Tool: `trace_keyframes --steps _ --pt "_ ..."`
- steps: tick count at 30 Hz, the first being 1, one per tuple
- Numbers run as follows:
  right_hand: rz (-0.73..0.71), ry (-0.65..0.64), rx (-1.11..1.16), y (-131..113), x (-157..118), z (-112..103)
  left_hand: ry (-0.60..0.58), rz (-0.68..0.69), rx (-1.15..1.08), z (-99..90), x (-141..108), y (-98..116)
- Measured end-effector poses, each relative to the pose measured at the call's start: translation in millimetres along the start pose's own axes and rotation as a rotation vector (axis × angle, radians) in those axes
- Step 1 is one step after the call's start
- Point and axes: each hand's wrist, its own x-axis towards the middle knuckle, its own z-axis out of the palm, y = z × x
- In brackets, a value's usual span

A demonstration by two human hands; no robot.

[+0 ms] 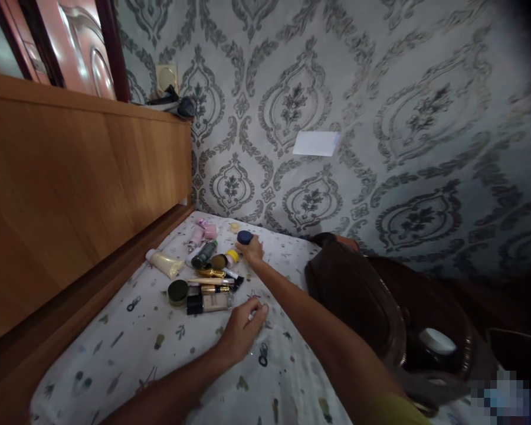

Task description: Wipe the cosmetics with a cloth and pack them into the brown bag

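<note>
My right hand (pixel 253 251) is closed around a small round jar with a dark blue lid (pixel 245 237), at the far side of the sheet. Nearer to me, my left hand (pixel 243 329) has its fingers curled in; a small pale bit shows at the fingertips, too small to name. Left of my hands lie a foundation bottle with a black cap (pixel 216 302), a brush with a pale handle (pixel 210 281), gold tubes (pixel 212 273), a round dark-lidded jar (pixel 177 292), a dark green bottle (pixel 204 254), a yellow-lidded jar (pixel 232 257) and a cream tube (pixel 166 264).
Pink containers (pixel 197 238) and a small pale yellow round item (pixel 234 227) lie towards the patterned wall (pixel 287 106). A wooden panel (pixel 88 171) borders the sheet on the left. At the right stands an open dark brown bag (pixel 349 295) with a white object (pixel 437 341) on it.
</note>
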Motion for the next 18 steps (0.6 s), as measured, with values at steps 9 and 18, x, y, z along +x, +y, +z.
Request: trace_keyframes --steps 9,18 --pt "-0.189 0.071 0.201 -16.6 -19.1 -26.2 0.072 0.057 -0.004 -7.9 1.0 1.5" --pt "-0.376 -0.07 0.34 12.7 -140.5 -83.6 0.38 0.488 0.36 -32.3 -4.0 12.2"
